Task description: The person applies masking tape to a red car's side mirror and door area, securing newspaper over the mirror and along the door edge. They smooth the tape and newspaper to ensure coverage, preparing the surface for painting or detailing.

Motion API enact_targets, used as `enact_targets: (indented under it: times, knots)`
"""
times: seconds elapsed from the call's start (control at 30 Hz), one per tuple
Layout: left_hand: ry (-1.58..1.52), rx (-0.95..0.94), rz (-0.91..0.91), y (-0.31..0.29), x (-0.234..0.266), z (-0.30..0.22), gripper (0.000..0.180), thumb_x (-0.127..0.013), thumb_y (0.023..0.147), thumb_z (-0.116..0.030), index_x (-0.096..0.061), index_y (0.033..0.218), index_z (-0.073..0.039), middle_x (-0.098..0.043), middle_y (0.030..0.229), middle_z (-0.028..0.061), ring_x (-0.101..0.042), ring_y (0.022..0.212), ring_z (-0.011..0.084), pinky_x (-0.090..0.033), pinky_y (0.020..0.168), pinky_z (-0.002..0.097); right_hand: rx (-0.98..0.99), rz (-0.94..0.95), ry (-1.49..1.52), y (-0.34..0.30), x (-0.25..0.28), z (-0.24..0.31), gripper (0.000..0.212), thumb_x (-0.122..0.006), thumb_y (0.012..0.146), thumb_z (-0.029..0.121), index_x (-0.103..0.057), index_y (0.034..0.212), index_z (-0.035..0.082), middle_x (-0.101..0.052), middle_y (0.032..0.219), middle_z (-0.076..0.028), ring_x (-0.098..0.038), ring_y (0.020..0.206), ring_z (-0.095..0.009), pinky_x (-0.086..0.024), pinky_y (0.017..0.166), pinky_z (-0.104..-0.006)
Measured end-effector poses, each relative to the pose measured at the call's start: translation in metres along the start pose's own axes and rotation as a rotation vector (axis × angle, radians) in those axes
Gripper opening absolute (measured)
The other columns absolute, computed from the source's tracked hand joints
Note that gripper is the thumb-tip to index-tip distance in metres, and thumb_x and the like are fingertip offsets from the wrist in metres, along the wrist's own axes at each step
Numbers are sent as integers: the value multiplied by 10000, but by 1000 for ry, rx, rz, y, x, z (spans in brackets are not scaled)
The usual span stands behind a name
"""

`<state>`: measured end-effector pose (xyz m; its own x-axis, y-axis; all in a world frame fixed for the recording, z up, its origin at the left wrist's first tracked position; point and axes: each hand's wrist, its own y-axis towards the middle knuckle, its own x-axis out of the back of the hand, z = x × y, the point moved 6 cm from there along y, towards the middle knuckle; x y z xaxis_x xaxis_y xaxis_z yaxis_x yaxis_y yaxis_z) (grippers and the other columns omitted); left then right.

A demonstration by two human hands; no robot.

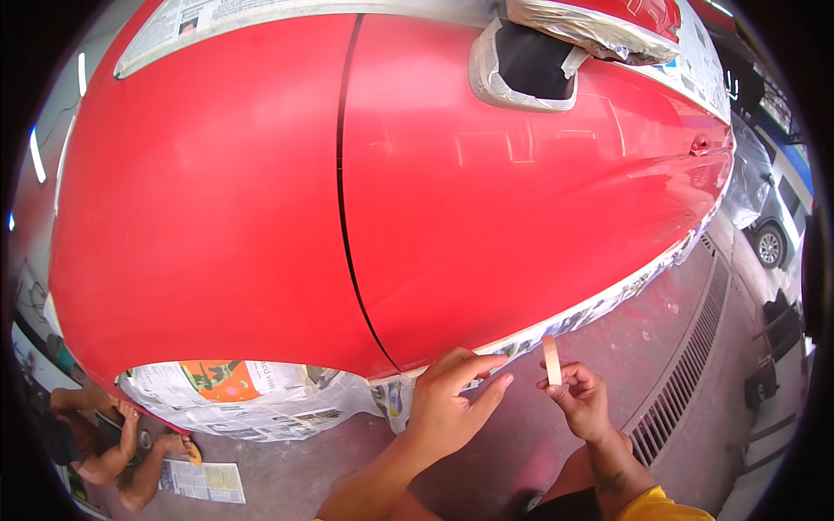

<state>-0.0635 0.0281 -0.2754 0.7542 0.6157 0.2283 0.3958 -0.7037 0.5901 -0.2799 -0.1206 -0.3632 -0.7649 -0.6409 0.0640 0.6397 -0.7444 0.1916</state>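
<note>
One narrow, cream-coloured roll of tape (pixel 552 360) stands upright, seen nearly edge-on, right of centre in the lower part of the frame. The right hand (pixel 584 401) has hold of it, thumb and curled fingers closed on its lower part. Just to its left, the left hand (pixel 453 401) is partly open — thumb and forefinger point toward the roll with a gap between their tips, and nothing shows in its grasp.

Beyond the hands, a glossy red car body (pixel 486 217) fills most of the frame, crossed by a dark vertical seam (pixel 341 174) left of centre. Newspaper (pixel 304 399) covers the wheel arch at lower left, and more paper runs along the lower edge toward the right. At upper right, a black patch (pixel 534 65) is bordered with pale tape, near a red door handle (pixel 700 145).

Farther out, a slotted floor grate (pixel 695 347) runs down the right side — and at lower left another person (pixel 109 456) works close to the car, near a newspaper sheet (pixel 204 482) on the floor.
</note>
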Motion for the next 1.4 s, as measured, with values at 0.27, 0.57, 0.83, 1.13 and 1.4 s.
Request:
enact_targets:
  times: [0.27, 0.57, 0.83, 1.13, 1.4]
  knots:
    - [-255, 58, -181, 11, 44, -11, 175, -858, 918, -75, -690, 947, -31, -709, 883, 45, -666, 831, 107, -503, 721, 296, 450, -111, -355, 19, -33, 128, 153, -710, 1041, 142, -719, 1157, 42, -718, 1107, -86, -632, 1165, -218, -364, 1197, -487]
    - [-200, -124, -187, 40, 79, -58, 205, -862, 905, -64, -757, 1078, -31, -749, 1018, 78, -689, 924, 164, -519, 802, 315, 522, -7, -582, 19, -81, 185, 260, -686, 1018, 48, -660, 1276, 26, -690, 1086, -91, -627, 1084, -261, -347, 1217, -523]
    - [-5, -282, -106, 58, 66, -93, 399, -931, 816, -74, -724, 1155, -44, -698, 1153, 86, -664, 1049, 222, -525, 878, 361, 508, 3, -512, 31, -76, 208, 202, -758, 984, 67, -739, 1180, 22, -707, 1093, -110, -610, 1099, -273, -422, 1036, -435]
    - [252, -378, -53, 69, 5, -118, 503, -971, 752, -88, -714, 1183, -53, -699, 1184, 114, -685, 1067, 284, -567, 903, 398, 703, 26, -780, 28, -44, 218, 345, -821, 900, 94, -791, 1243, 95, -739, 944, -33, -615, 923, -218, -384, 950, -420]
    - [60, 96, 181, 92, -31, -134, 420, -916, 826, -75, -679, 1170, -34, -713, 1170, 139, -708, 1086, 311, -562, 936, 403, 372, 190, -745, 33, -8, 243, 284, -827, 917, 187, -800, 1197, 150, -718, 788, -24, -638, 795, -242, -372, 892, -448]
